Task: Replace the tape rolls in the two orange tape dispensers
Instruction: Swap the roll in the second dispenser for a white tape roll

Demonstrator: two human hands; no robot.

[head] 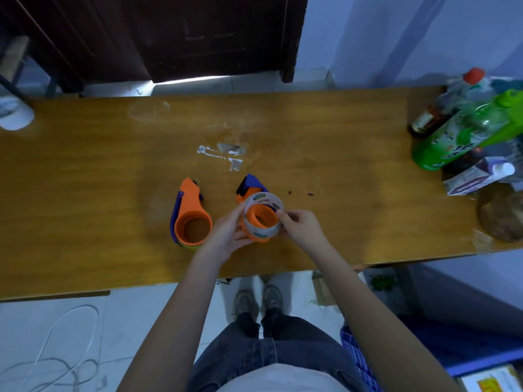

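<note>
A tape roll [263, 213] is gripped around the hub of the right-hand dispenser [252, 190] by the fingers of both the left hand [229, 236] and right hand [300, 227], while the other dispenser [190, 213] is left bare-hubbed on the desk [85, 179], seemingly awaiting its roll.

Single head-worn wide-angle view, looking steeply down and forward from above a wooden table [85, 179] that crosses the middle of the frame. Close enough for both forearms to reach up from the lower edge to the frame's centre, with legs and shoes straight below at lower centre. Edges bowed by the lens; dark door [198, 35] at upper centre.
</note>
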